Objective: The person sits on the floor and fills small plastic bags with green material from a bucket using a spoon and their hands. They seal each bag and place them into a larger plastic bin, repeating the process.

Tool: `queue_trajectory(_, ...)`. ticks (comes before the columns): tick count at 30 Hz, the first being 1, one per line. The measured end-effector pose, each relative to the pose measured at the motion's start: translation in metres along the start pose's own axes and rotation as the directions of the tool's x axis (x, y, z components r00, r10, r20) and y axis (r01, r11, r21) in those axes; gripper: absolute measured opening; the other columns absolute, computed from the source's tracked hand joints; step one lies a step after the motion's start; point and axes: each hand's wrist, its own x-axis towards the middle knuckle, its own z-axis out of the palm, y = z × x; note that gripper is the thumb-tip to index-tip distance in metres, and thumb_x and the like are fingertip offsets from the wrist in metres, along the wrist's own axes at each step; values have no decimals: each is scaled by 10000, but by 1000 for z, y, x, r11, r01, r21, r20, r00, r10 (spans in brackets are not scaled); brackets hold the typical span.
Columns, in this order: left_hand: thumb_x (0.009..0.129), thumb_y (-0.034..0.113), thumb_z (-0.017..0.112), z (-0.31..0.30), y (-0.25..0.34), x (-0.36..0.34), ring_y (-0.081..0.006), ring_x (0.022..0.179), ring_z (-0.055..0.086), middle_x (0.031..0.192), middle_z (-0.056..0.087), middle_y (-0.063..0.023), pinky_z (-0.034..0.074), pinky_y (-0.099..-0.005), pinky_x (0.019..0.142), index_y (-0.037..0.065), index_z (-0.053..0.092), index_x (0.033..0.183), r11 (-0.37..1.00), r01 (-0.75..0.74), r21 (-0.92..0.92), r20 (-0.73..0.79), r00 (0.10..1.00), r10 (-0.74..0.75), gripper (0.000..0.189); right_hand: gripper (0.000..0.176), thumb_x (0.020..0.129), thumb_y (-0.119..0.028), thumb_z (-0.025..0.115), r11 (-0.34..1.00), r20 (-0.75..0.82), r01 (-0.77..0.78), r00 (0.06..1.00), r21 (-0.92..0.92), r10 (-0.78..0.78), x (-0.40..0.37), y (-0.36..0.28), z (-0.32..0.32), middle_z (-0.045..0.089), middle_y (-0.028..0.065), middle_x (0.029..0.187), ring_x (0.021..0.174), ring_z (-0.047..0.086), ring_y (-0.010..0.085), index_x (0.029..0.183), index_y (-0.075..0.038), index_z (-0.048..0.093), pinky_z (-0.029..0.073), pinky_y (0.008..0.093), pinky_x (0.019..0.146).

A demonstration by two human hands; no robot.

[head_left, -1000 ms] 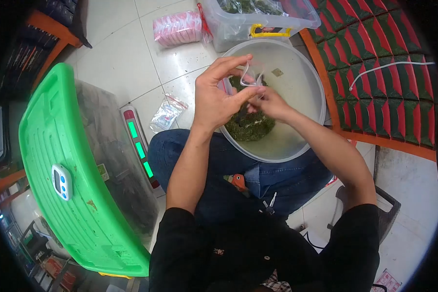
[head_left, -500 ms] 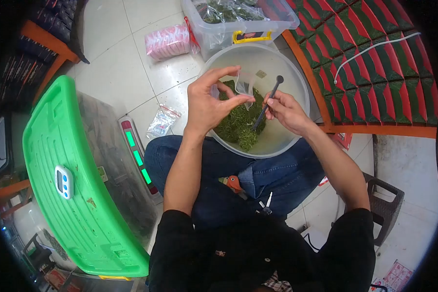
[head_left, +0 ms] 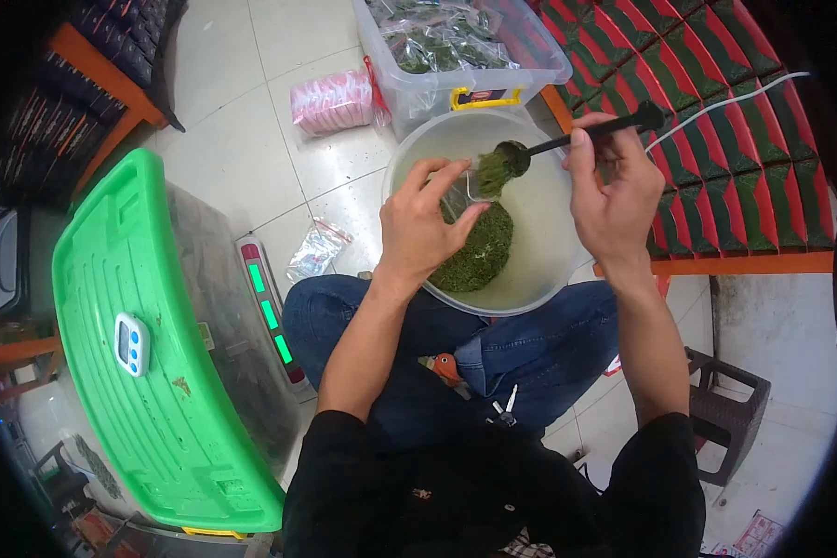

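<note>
My left hand [head_left: 425, 223] pinches a small clear plastic bag [head_left: 459, 192] by its mouth, above the translucent round tub [head_left: 551, 226]. In my right hand [head_left: 618, 191] is a black measuring spoon [head_left: 553, 144], gripped by its handle. Its bowl is tipped at the bag's mouth, with dry green flakes [head_left: 494, 177] spilling off it; some of the bag is hidden by my fingers. A heap of the same green flakes [head_left: 482, 249] lies in the bottom of the tub, which stands against my crossed legs.
Beyond the tub, a clear bin [head_left: 409, 98] holds several filled bags. A pink-and-white pack [head_left: 331, 102] and loose plastic bags [head_left: 318, 251] lie left. A lit scale [head_left: 270, 312] sits beside a green-lidded box [head_left: 158, 409] carrying a timer [head_left: 131, 344]. Red-and-green boxes [head_left: 716, 121] line the right.
My right hand has lifted the spoon out of the heap and swung its bowl up to the bag. Green flakes now fall there. My left hand has shifted slightly right and down.
</note>
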Motion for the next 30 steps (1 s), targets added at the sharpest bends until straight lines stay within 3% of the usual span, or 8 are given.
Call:
queue_trajectory(5,717,208,911,3,-3,0,-123,588,616,1076,694,-108,492,-265,514,43,704,1168,999,-44,29,-59,997,45,523,114,971,-19,626,997,106,-10,994,-74,18,4,-20,0,655,65,797,715,657,84,1070,37,640,506,251,652)
queue_trajectory(8,721,207,908,1,-5,2,-116,562,617,1071,704,-106,478,-265,492,16,680,1139,993,95,-67,-21,995,-97,513,131,919,-57,669,987,53,97,994,-129,-91,1,-15,0,629,100,765,614,608,216,1014,26,632,482,329,585)
queue_trajectory(12,717,199,910,-1,-1,2,-100,537,603,1062,710,-107,465,-258,474,-2,652,1127,986,128,-105,-48,990,-134,525,270,867,-104,738,942,283,0,954,-337,101,-8,-9,1,589,157,1029,909,620,323,1088,10,632,499,411,779)
queue_trajectory(15,718,193,912,-3,2,3,-91,542,601,1060,709,-115,456,-246,469,-10,637,1138,955,204,-214,-37,975,-217,541,250,812,-88,758,991,402,131,910,-37,-105,-19,-5,11,552,121,1216,1143,535,334,1049,-92,681,435,459,917)
queue_trajectory(19,761,162,893,-10,4,3,-56,574,579,1040,712,-90,451,-219,505,-13,649,1124,935,156,-319,59,988,-144,471,206,820,-60,742,935,409,296,891,-197,-196,-38,14,24,566,99,1225,1147,534,322,1015,-90,684,438,445,884)
queue_trajectory(22,829,111,833,-2,-7,-1,-43,566,549,937,709,-51,426,-212,510,-6,677,1064,859,184,-477,85,983,-163,306,197,825,-28,719,965,313,177,943,-194,-110,-45,25,24,598,93,1172,1091,569,325,1011,-77,677,434,410,869)
queue_trajectory(27,927,58,728,-3,-1,-5,-9,587,512,767,665,23,380,-189,518,-8,709,983,763,276,-585,124,960,-252,89,208,891,-28,695,912,308,-292,930,287,200,-53,28,22,656,37,948,931,620,175,1089,-54,640,401,325,874)
queue_trajectory(30,978,108,691,-6,6,-4,-23,663,554,823,695,-11,438,-184,584,-18,700,1002,707,384,-594,198,921,-334,129,261,916,-38,684,861,304,-317,931,398,202,-57,26,27,650,-1,919,938,590,112,1163,-47,600,390,304,867)
